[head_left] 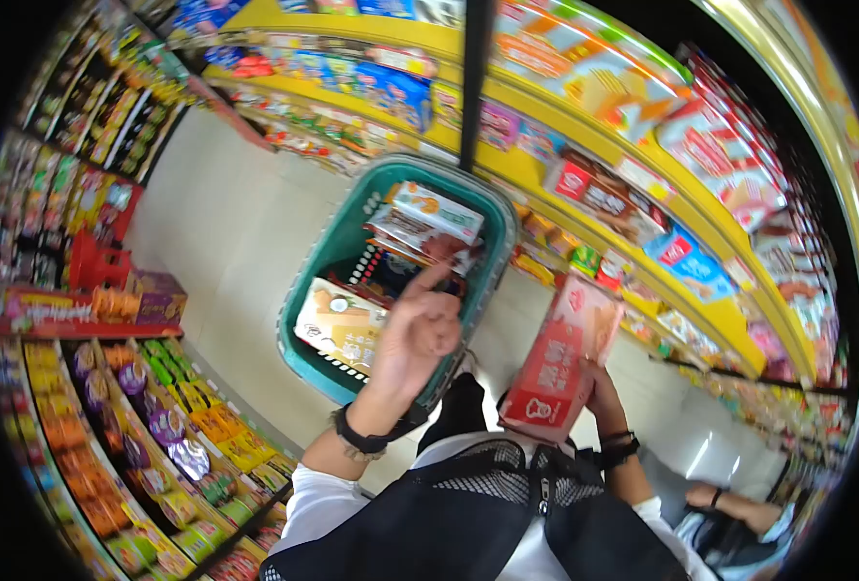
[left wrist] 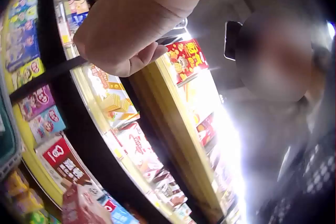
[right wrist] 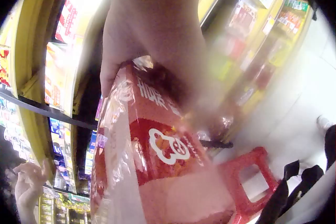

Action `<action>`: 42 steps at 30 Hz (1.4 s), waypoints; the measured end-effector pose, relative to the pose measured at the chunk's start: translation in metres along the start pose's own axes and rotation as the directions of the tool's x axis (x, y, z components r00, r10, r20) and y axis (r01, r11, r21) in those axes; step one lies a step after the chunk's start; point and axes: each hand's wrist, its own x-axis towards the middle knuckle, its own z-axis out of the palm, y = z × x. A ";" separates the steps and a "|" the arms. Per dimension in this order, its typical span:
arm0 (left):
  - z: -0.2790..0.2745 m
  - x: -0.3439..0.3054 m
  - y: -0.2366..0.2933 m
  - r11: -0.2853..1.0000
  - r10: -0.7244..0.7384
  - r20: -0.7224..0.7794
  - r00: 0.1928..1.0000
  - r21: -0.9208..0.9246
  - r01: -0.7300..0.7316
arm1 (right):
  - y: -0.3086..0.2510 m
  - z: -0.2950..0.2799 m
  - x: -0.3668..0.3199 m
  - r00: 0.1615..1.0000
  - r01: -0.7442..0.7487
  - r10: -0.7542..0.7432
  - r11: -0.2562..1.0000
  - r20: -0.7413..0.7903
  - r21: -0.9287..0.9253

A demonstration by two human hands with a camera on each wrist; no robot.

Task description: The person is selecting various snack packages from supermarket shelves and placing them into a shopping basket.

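Note:
A red and pink package is gripped at its right side by my right hand; the right wrist view shows that hand over one end of the package. My left hand is over the near right part of a green basket, index finger extended and the others bent, holding nothing. Inside the basket lie a cream package, a white and orange package and darker items partly hidden by the hand. In the left wrist view my left hand has bent fingers.
Yellow-edged shelves of packaged snacks run along the right. More stocked shelves stand at the left, beyond pale floor. Another person's arm shows at the lower right. A red frame-like object is beside the package.

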 end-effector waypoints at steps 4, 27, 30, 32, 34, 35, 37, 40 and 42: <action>0.010 -0.007 -0.009 0.498 0.618 0.224 0.754 0.631 -0.595 | 0.006 -0.012 0.000 0.999 -0.036 0.036 0.999 0.004 -0.002; 0.010 0.046 -0.121 0.883 -0.422 -0.195 0.885 0.133 0.450 | 0.010 -0.077 -0.022 1.000 0.025 -0.023 0.976 -0.010 0.216; 0.008 0.054 -0.136 0.839 -0.463 -0.198 0.864 0.215 0.499 | 0.022 -0.091 -0.024 0.993 0.066 -0.030 0.940 -0.110 0.336; 0.012 0.063 -0.148 0.819 -0.459 -0.207 0.864 0.277 0.502 | 0.020 -0.096 -0.031 0.989 0.116 -0.075 0.924 -0.124 0.366; 0.009 0.067 -0.158 0.789 -0.460 -0.224 0.859 0.340 0.512 | 0.027 -0.107 -0.036 0.988 0.129 -0.085 0.919 -0.130 0.374; 0.011 0.067 -0.165 0.784 -0.461 -0.235 0.856 0.343 0.517 | 0.033 -0.116 -0.037 0.988 0.122 -0.077 0.915 -0.130 0.384; 0.021 0.069 -0.180 0.773 -0.425 -0.257 0.868 0.396 0.496 | 0.041 -0.134 -0.038 0.993 0.079 -0.035 0.905 -0.113 0.418; 0.025 0.073 -0.208 0.758 -0.426 -0.273 0.863 0.414 0.505 | 0.031 -0.148 -0.044 0.985 0.125 -0.054 0.879 -0.162 0.461; 0.027 0.073 -0.230 0.726 -0.412 -0.323 0.852 0.449 0.521 | 0.024 -0.169 -0.048 0.987 0.106 -0.041 0.886 -0.152 0.451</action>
